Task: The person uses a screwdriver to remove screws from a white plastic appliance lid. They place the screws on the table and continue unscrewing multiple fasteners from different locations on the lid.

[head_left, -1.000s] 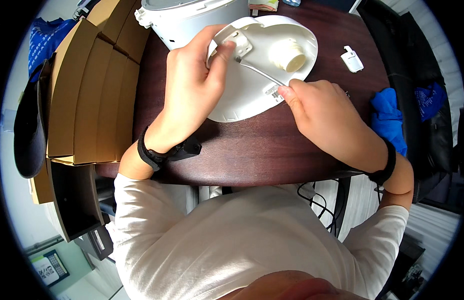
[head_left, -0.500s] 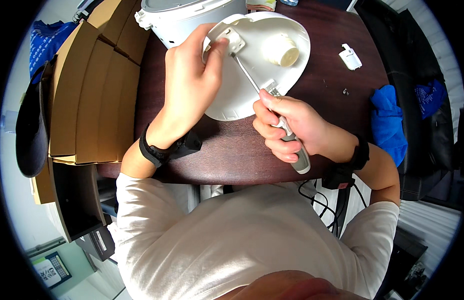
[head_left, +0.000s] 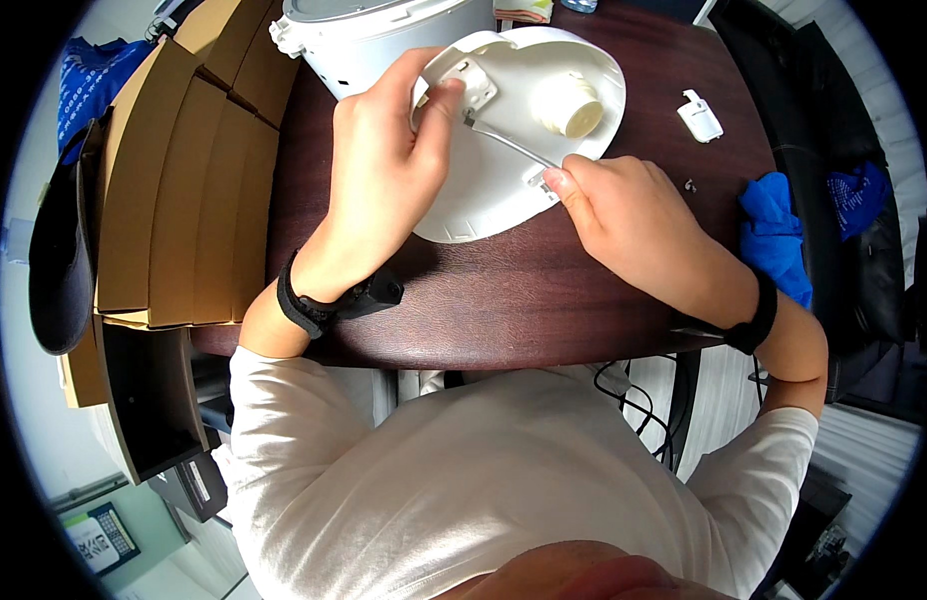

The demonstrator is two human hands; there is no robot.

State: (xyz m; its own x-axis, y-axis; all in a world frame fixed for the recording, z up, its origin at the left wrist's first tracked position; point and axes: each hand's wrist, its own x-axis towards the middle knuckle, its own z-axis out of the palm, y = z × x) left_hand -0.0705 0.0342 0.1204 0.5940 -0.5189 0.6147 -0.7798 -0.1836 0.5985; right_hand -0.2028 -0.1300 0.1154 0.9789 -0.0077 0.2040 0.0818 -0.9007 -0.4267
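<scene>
A white, rounded plastic cover [head_left: 474, 205] rests on the table with its hollow inner side facing up. My left hand [head_left: 384, 165] is closed on its left rim, thumb pressed against a small white bracket [head_left: 479, 82] inside. My right hand [head_left: 649, 225] is closed round a screwdriver [head_left: 516, 144], whose handle is hidden under the palm. Its metal shaft slants up and left across the cover, and the tip meets the lower edge of the bracket. A cream cylindrical part [head_left: 574, 107] stands out of the cover's right inner side.
Behind the cover stands a white appliance body [head_left: 384, 40]. A small white plastic piece [head_left: 701, 118] and tiny fragments [head_left: 691, 186] lie to the right on the dark wooden table [head_left: 504, 310]. Brown cardboard boxes [head_left: 174, 200] line the left, and a blue cloth [head_left: 776, 235] hangs at the right edge.
My right hand has swung right and turned palm-down, so the screwdriver's shaft lies flatter and its handle is no longer visible. The cover has shifted slightly right. My left hand keeps its hold.
</scene>
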